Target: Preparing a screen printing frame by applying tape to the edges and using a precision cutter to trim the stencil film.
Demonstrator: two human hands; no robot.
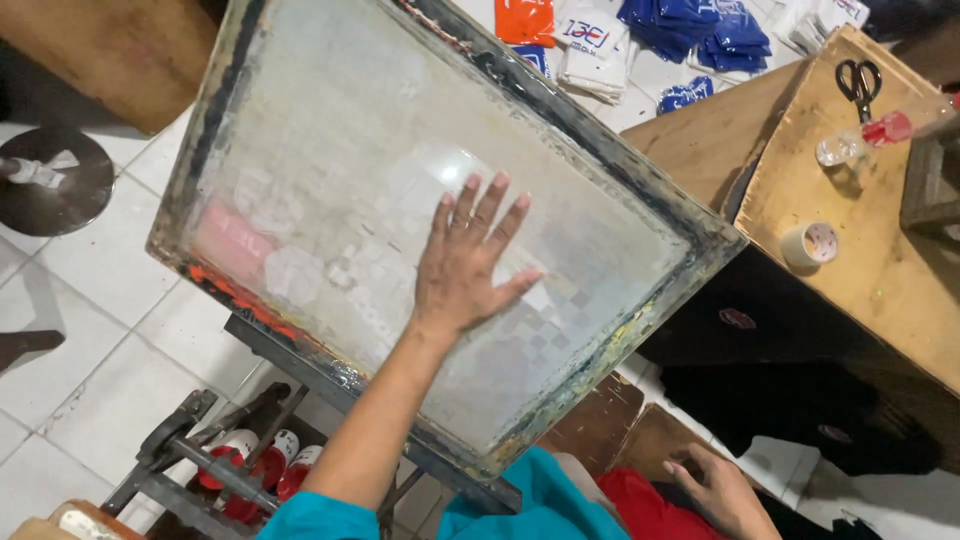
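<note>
We see the left hand (468, 262) pressed flat, fingers spread wide, on the mesh of a large screen-printing frame (640, 190), gripping nothing. The frame is tilted, its long axis running from near left to far right, filling the centre. The right hand (722, 488) rests low at near right, fingers loosely curled on dark fabric (800, 420), holding nothing.

A wooden table (880, 250) at the right bears black-handled scissors (858, 84), a roll of tape (810, 244) and a clear bottle with a red cap (862, 140); folded blue, white and orange cloths (640, 40) lie on the white tiled floor (90, 330), red-and-white cans (255, 465) below
</note>
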